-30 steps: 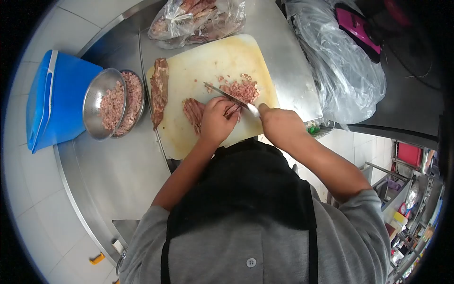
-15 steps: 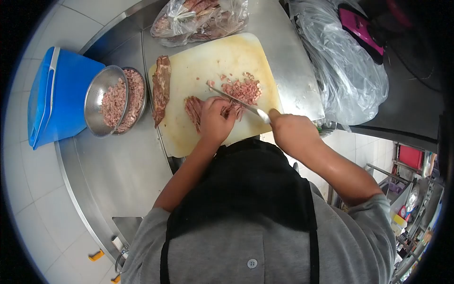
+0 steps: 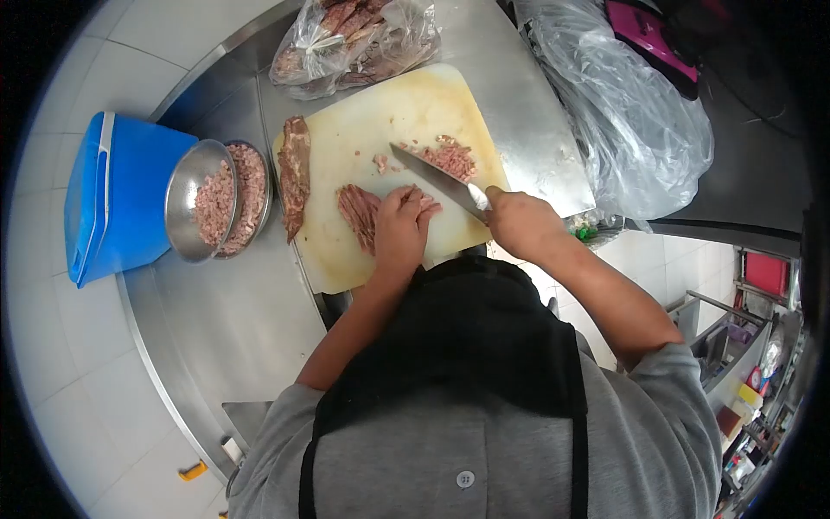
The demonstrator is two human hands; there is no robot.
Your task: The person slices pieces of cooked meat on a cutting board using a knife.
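A yellowed white cutting board (image 3: 333, 259) lies on the steel counter. My left hand (image 3: 401, 227) is closed over sliced meat (image 3: 356, 212), pressing it to the board; its ends stick out on both sides. In my right hand (image 3: 523, 223) is a knife (image 3: 443, 181), its blade slanting up to the left over the board. The blade lies between the held meat and a heap of diced meat (image 3: 452, 159). Along the board's left edge rests a long uncut piece of meat (image 3: 295, 177).
Left of the board, a metal colander (image 3: 179, 208) of diced meat leans over a second bowl (image 3: 267, 201) of it, beside a blue cooler box (image 3: 130, 190). Bagged meat (image 3: 354, 52) sits behind the board. Clear plastic bags (image 3: 631, 130) fill the right side.
The knife has come away from the meat strips toward the diced heap, and more of its blade shows. My left fingers have flattened over the strips. The whole view has shifted slightly.
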